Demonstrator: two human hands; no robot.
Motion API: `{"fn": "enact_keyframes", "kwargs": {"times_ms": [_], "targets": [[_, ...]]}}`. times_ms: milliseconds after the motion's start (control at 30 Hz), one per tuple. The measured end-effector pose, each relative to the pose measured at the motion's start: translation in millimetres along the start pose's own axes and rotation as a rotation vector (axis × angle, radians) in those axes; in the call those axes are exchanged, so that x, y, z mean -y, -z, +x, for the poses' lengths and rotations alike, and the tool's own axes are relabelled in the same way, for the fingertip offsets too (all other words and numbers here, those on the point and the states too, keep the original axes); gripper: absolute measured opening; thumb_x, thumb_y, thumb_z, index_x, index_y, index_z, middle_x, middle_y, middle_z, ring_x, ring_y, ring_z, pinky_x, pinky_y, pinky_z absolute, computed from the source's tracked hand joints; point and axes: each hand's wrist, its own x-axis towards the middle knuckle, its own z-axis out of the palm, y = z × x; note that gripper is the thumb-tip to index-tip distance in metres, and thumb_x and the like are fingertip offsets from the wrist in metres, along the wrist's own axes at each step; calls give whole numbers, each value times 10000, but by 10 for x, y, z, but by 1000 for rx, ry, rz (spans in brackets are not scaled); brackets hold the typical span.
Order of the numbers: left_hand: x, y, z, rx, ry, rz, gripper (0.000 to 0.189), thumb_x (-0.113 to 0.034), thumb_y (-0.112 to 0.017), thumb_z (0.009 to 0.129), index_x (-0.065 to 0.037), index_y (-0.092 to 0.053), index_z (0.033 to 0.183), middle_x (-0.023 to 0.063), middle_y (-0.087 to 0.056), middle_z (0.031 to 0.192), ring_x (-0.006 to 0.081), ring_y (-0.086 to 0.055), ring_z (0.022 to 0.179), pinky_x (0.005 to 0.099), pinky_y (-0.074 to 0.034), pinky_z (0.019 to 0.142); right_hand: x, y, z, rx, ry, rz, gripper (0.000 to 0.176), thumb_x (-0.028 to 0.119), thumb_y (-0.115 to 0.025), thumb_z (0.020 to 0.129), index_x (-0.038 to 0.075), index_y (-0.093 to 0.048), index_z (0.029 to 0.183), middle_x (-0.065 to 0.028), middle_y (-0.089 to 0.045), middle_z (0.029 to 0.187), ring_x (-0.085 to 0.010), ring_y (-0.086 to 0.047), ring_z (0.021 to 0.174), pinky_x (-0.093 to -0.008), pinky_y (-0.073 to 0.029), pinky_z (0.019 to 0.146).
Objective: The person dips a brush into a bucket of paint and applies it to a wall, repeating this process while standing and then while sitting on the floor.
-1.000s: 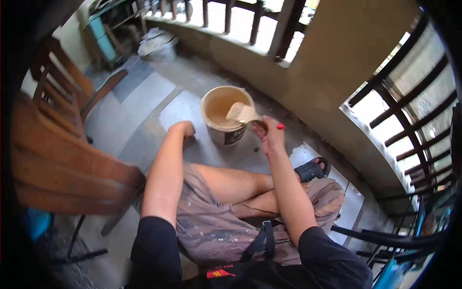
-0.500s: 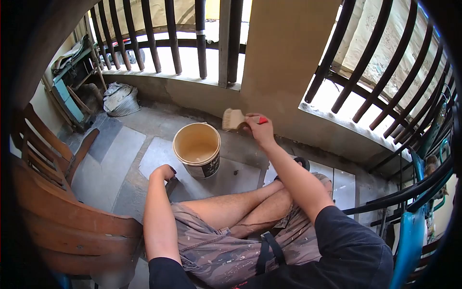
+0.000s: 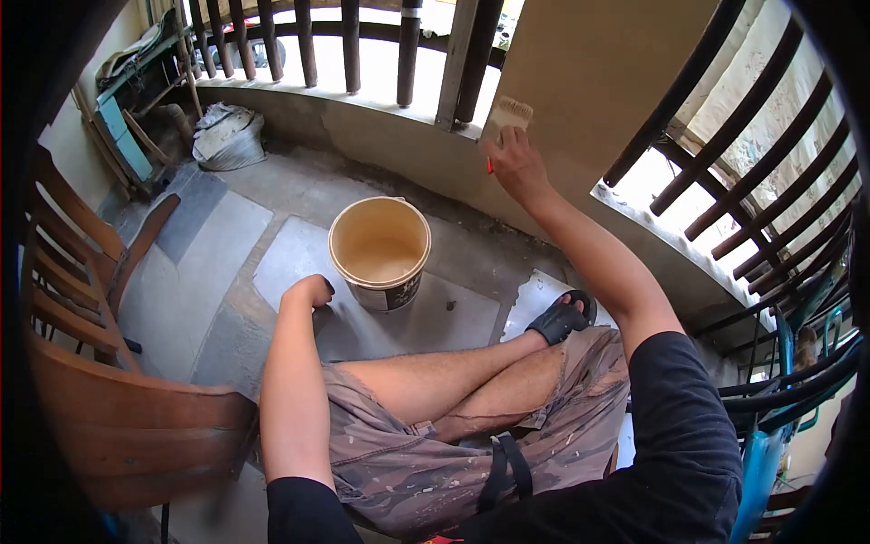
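My right hand point(image 3: 518, 163) grips a wide paintbrush point(image 3: 507, 125), its pale bristles pointing up in front of the beige pillar point(image 3: 589, 82). The red end of the handle shows below the fingers. A round bucket point(image 3: 380, 240) with a cream inside and a dark printed label stands on the floor between my arms, a pale layer at its bottom. Beside its lower left side, my left hand point(image 3: 308, 292) is held low with the wrist bent and fingers curled under. A dark bit shows at its edge, and I cannot tell what it is.
Dark bars point(image 3: 353, 45) rise above the low wall on both sides of the pillar. A wooden chair point(image 3: 136, 426) stands close on my left. A stuffed white sack point(image 3: 227, 136) sits by the far wall. A blue bicycle-like frame point(image 3: 766, 453) is at my right.
My right hand has lifted the paintbrush up and right, from near the bucket to the pillar; its bristles now point up. The view has shifted a little.
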Motion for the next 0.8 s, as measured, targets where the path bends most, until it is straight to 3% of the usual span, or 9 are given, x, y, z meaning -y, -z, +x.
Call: {"fn": "enact_keyframes", "kwargs": {"times_ms": [300,400,467,600,700,767,800], "targets": [[13,-43,106,-21,-28,50,288,-148,-561,782,-64,-659,1040,165,-629,1085,307,-606,1000,386,-470,844,375,-669,-495,286,92,159,111,120,-530,778,50,-561,859,-184,-517,1003,-369,-567,927,-409,-527,717],[234,-198,493,-35,-63,53,289,-161,-558,788,-57,-657,1038,161,-635,1071,305,-610,993,385,-474,835,381,-646,-417,325,20,267,116,113,-519,793,44,-559,876,-198,-529,1016,-366,-570,938,-429,-511,754],[112,-101,296,-17,-62,44,293,-155,-554,787,-67,-656,1047,154,-639,1065,306,-613,987,386,-478,826,226,-508,-95,480,-205,370,120,102,-497,810,45,-561,895,-207,-555,979,-354,-582,906,-445,-495,757],[21,34,-1,2,-55,-28,314,-127,-556,769,-91,-656,1065,146,-639,1074,296,-617,982,384,-479,828,-220,-326,337,310,-223,304,121,117,-474,841,82,-585,878,-203,-570,916,-367,-584,867,-461,-476,728],[30,39,-12,15,-54,-73,318,-116,-549,767,-85,-656,1066,156,-638,1072,297,-618,978,385,-478,830,-227,264,624,274,-235,250,119,108,-498,824,72,-596,882,-190,-563,954,-357,-573,894,-441,-486,738],[23,29,3,4,-14,-65,322,-99,-536,765,-76,-655,1064,175,-637,1064,303,-618,975,387,-478,826,-180,455,674,32,-85,105,101,108,-547,791,63,-594,869,-173,-557,971,-344,-566,905,-414,-502,738],[25,13,15,9,-14,-68,322,-99,-536,765,-76,-655,1064,175,-637,1064,303,-618,975,387,-478,826,-131,460,636,37,-83,106,101,108,-547,791,63,-594,869,-173,-557,971,-344,-566,905,-414,-502,738]]}}
